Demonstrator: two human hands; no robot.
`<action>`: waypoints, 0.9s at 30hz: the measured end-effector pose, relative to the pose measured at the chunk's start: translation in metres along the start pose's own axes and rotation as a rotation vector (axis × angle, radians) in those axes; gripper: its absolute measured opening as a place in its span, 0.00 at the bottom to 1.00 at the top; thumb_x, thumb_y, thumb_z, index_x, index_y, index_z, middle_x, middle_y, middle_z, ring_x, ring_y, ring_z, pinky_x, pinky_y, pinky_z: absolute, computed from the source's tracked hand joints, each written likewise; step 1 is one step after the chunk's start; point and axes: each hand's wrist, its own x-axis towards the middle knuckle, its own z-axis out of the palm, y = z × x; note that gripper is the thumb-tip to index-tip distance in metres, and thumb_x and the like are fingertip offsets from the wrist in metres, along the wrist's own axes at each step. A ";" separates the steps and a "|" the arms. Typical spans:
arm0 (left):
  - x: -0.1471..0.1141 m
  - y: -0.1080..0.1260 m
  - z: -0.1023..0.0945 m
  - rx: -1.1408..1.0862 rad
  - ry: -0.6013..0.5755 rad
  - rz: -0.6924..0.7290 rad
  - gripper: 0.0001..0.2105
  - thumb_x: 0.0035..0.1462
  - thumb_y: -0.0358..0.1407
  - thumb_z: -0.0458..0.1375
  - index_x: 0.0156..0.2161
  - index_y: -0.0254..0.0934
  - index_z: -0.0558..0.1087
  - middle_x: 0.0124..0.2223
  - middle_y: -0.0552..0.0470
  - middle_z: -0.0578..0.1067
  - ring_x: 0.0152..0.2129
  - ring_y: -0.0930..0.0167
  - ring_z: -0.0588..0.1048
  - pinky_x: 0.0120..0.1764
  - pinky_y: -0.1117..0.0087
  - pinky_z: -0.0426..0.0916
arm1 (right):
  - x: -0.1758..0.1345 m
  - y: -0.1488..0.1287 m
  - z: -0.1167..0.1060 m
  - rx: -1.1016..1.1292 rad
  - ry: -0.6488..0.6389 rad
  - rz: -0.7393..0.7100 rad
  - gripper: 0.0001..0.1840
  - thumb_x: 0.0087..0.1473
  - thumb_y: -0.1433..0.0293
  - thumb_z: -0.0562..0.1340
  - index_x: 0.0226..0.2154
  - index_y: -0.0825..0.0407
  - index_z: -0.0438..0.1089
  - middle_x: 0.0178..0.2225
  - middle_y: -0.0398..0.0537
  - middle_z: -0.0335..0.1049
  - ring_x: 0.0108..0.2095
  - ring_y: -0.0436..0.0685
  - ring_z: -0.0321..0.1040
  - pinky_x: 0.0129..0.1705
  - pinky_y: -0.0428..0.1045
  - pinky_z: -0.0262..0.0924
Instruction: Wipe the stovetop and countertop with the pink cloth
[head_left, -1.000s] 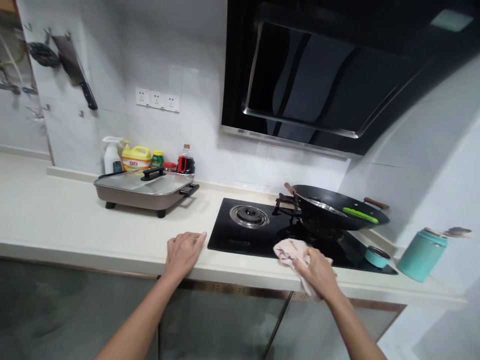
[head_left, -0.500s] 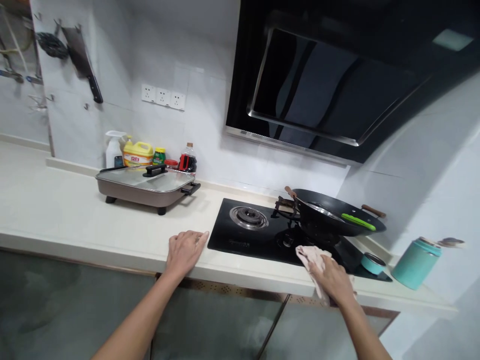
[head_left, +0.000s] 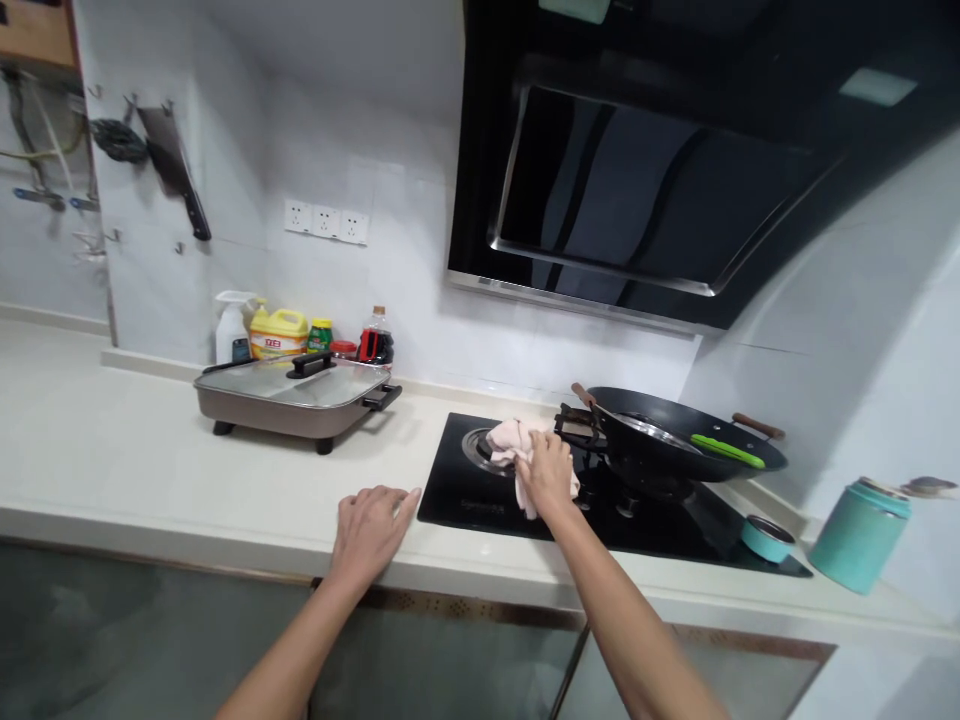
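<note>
My right hand (head_left: 550, 472) is closed on a pale pink cloth (head_left: 511, 440), which lies bunched on the black glass gas stove (head_left: 469, 500). Part of the cloth covers the left burner (head_left: 475, 447), and some of it hangs forward from under my fingers. My left hand (head_left: 375, 530) rests on the cream countertop (head_left: 255, 475) by the stove's left front corner. Its thumb points toward the stove and nothing is in it. A black wok (head_left: 675, 440) with wooden handles sits over the right burner, holding a lid and something with a bright green handle.
An electric pan (head_left: 292, 410) with a glass lid stands left, before several bottles (head_left: 277, 333). A teal canister (head_left: 860, 535) and a small teal cup (head_left: 767, 540) are at right. The range hood (head_left: 600, 170) overhangs the stove. A cleaver (head_left: 174, 170) hangs on the wall.
My right hand has moved the cloth leftward and back, from the stove's front edge to the left burner. My left hand stays on the countertop. The view has tilted slightly upward.
</note>
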 end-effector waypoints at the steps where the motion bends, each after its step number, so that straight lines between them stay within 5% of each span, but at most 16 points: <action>1: 0.000 0.000 0.000 -0.002 0.004 -0.004 0.24 0.69 0.51 0.46 0.42 0.43 0.82 0.47 0.45 0.83 0.49 0.57 0.76 0.54 0.55 0.59 | 0.011 0.003 0.005 -0.017 -0.019 0.051 0.26 0.62 0.63 0.58 0.62 0.49 0.64 0.63 0.63 0.60 0.59 0.71 0.59 0.59 0.64 0.55; 6: 0.001 0.000 0.001 0.000 0.022 -0.005 0.22 0.69 0.51 0.47 0.42 0.44 0.82 0.48 0.46 0.83 0.49 0.58 0.76 0.56 0.55 0.58 | 0.028 0.026 0.034 -0.080 -0.194 0.277 0.23 0.62 0.60 0.58 0.55 0.55 0.69 0.59 0.70 0.65 0.59 0.75 0.62 0.57 0.69 0.56; 11: 0.001 0.002 0.000 -0.012 0.022 -0.005 0.24 0.69 0.51 0.46 0.41 0.43 0.82 0.47 0.46 0.83 0.48 0.58 0.76 0.55 0.55 0.58 | 0.010 0.028 0.041 -0.107 -0.268 0.237 0.28 0.63 0.55 0.56 0.58 0.56 0.67 0.61 0.72 0.64 0.61 0.75 0.61 0.58 0.68 0.55; 18: 0.000 0.001 -0.001 -0.001 0.011 0.014 0.24 0.69 0.51 0.46 0.41 0.42 0.82 0.47 0.46 0.83 0.49 0.57 0.76 0.54 0.55 0.58 | -0.051 0.029 0.014 -0.029 -0.270 -0.067 0.22 0.63 0.56 0.58 0.55 0.49 0.68 0.56 0.57 0.70 0.56 0.65 0.65 0.57 0.58 0.56; 27: -0.001 0.001 -0.003 -0.004 -0.011 0.006 0.25 0.70 0.50 0.44 0.42 0.41 0.82 0.47 0.45 0.83 0.49 0.57 0.76 0.54 0.55 0.58 | -0.107 0.118 -0.033 0.022 -0.137 -0.195 0.22 0.60 0.57 0.58 0.53 0.50 0.70 0.53 0.55 0.74 0.54 0.63 0.69 0.58 0.56 0.59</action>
